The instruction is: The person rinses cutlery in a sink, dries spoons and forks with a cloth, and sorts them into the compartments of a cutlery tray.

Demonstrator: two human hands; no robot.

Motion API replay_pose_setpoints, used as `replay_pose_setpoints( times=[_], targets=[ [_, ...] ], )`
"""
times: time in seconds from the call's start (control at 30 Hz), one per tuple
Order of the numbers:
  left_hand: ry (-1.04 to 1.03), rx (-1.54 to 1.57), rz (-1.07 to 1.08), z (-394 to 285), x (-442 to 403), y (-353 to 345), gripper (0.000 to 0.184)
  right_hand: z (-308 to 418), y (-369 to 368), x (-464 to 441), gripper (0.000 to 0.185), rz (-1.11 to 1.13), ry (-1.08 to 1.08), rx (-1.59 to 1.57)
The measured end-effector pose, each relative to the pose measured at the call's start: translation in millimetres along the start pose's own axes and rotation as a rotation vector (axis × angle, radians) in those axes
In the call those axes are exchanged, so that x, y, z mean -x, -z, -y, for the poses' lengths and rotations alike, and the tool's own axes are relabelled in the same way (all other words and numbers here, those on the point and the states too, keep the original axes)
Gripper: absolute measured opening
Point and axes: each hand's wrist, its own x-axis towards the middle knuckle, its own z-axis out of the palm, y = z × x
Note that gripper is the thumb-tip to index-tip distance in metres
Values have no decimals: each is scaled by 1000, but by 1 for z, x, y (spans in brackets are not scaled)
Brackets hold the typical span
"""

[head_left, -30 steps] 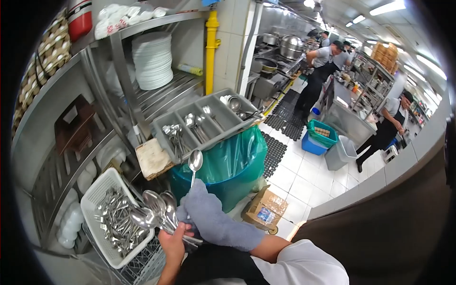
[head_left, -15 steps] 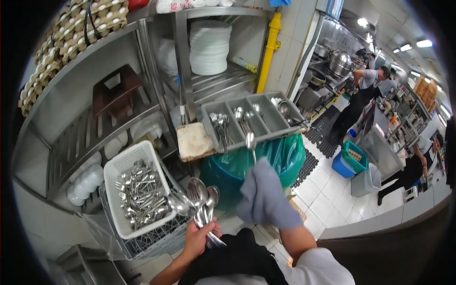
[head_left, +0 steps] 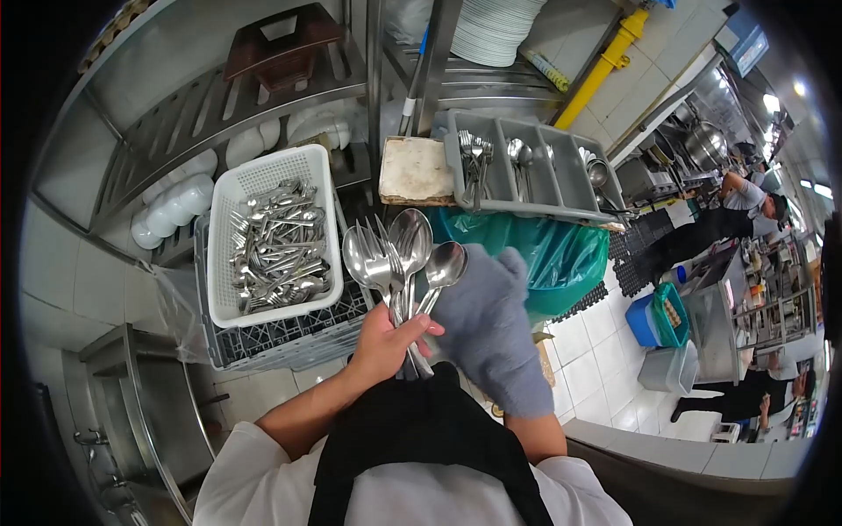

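Note:
My left hand is wrapped round the handles of several spoons and forks, their heads pointing up and fanned out. A grey cloth covers my right hand, hiding its fingers, beside the bunch. One spoon leans between the bunch and the cloth; whether the cloth grips it is unclear. To the left, a white basket is filled with loose cutlery. Beyond my hands, a grey divided tray has forks and spoons in its compartments.
Below the tray stands a bin with a green liner. A pale block is left of the tray. Metal shelving holds bowls and stacked plates. Two people in dark aprons are at the right.
The view has swung right and down. The spoon raised in my cloth-covered hand no longer stands out toward the tray; that hand is now close beside the bunch in my left hand.

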Motion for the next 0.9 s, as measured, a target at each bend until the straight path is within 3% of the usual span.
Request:
replay_pose_setpoints(
  times=[0.13,0.17,0.2,0.27,0.3,0.47,0.6,0.67,0.7,0.77,0.9],
  targets=[
    [77,23,105,-3,-3,-6,15,5,-17,8,44,-163,55,-112],
    [54,24,109,-1,-4,-8,17,0,-3,2,40,-21,187,-136],
    [55,25,111,-2,-3,-10,17,1,-5,2,40,-20,185,-134],
    [70,111,30,-5,-3,-13,16,3,-12,-1,26,-67,-217,-494],
    [70,116,26,-6,-2,-13,16,3,-12,-2,26,-62,-215,-492],
    [196,42,60,-9,5,-7,17,5,-14,-16,23,-546,-86,3],
    [102,21,87,-2,10,-10,17,-13,-28,-21,16,-343,-54,-337],
    [108,31,68,-3,9,-6,17,-24,-32,-29,18,-310,-8,94],
    [96,22,67,1,7,-1,16,-28,-31,-30,18,-306,-3,94],
    [106,20,46,3,8,3,15,-21,-10,-36,14,-309,-373,-212],
    [116,-6,20,5,9,6,15,-20,-3,-34,14,-405,-565,-149]
  ],
)
